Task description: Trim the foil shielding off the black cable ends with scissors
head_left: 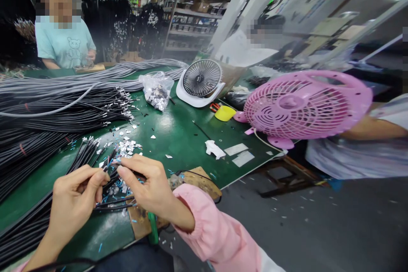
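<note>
My left hand pinches a black cable near its end, at the lower left of the view. Close to its fingertips, my right hand has thumb and forefinger together at the thin wires of the same cable end. Under and around both hands lie black cables and small foil and blue scraps on the green table. Beneath my right wrist is a worn wooden board, with a green-handled tool at its edge.
Bundled black cables and grey cables fill the left. A plastic bag, white fan, yellow object and pink fan stand beyond. A person is across the table; another's arm is right.
</note>
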